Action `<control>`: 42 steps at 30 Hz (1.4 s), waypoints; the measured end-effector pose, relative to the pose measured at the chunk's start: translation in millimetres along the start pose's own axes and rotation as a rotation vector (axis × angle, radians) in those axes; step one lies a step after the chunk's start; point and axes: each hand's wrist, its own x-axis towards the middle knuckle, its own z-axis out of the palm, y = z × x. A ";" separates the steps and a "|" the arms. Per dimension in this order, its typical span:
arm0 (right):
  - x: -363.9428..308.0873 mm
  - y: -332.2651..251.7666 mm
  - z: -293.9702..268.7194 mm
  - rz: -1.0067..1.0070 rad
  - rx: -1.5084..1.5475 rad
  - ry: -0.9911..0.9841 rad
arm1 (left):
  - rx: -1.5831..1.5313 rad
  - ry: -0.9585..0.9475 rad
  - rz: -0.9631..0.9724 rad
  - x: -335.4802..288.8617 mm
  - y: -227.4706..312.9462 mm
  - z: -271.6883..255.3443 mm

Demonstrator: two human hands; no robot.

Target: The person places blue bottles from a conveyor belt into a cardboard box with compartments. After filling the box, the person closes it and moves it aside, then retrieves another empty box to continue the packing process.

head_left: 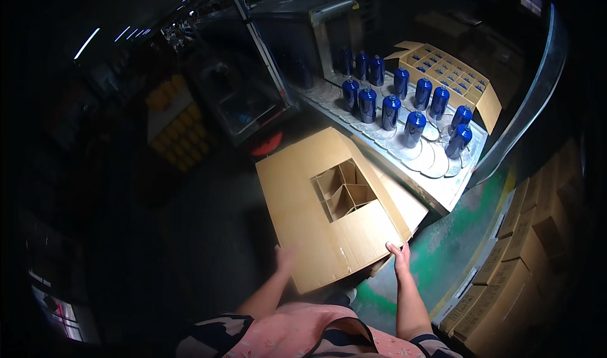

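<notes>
A large brown cardboard box (303,187) is in front of my body, tilted, with its top flaps folded in around a square gap. Through the gap show cardboard dividers (344,190) that split the inside into cells. My right hand (399,257) grips the box's near right corner, its thumb on top and the other fingers underneath. On the near left side, my left hand (286,260) holds the box's edge; it is slightly blurred and its fingers are partly hidden.
Several glossy blue bottles (391,113) stand on a conveyor of overlapping plates (417,159) beyond the box. An open divided carton (442,73) filled with blue bottles sits behind them. Stacked cartons (506,282) line the right. A curved rail (537,115) rises near the conveyor's end.
</notes>
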 end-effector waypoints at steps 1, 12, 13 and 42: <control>-7.9 2.6 -0.4 -0.033 -0.027 -0.009 | 0.198 0.054 -0.001 -1.4 -5.0 -5.7; -57.9 -10.4 55.7 -0.257 -0.366 0.029 | -0.497 -0.334 -0.228 1.3 -34.6 -83.1; -75.0 -11.2 63.2 -0.324 -0.395 0.030 | -0.507 -0.399 -0.269 -0.4 -38.1 -99.1; -501.2 -75.2 -361.6 -0.549 -0.343 0.784 | 0.024 -1.356 -0.055 -413.9 17.9 170.0</control>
